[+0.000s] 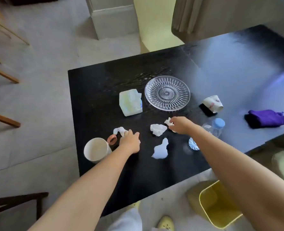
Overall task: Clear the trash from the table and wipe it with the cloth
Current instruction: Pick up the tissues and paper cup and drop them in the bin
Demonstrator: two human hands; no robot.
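Observation:
Several crumpled white tissues lie on the black table [94, 84]. My left hand [130, 142] closes over one tissue [119, 130] beside the mug. My right hand [179, 125] pinches another tissue [168, 121] near the glass plate. A third crumpled tissue [158, 129] sits between my hands, and a flat torn piece of paper [160, 150] lies nearer to me. A crushed paper cup [213, 104] and an empty plastic bottle [214, 127] lie to the right. The purple cloth [266, 120] rests folded at the far right.
A cream mug [97, 150] stands at the table's near left. A cut-glass plate [167, 93] and a tissue pack [130, 102] sit mid-table. A yellow bin [219, 209] stands on the floor by the table's near right corner. Chairs line the left side.

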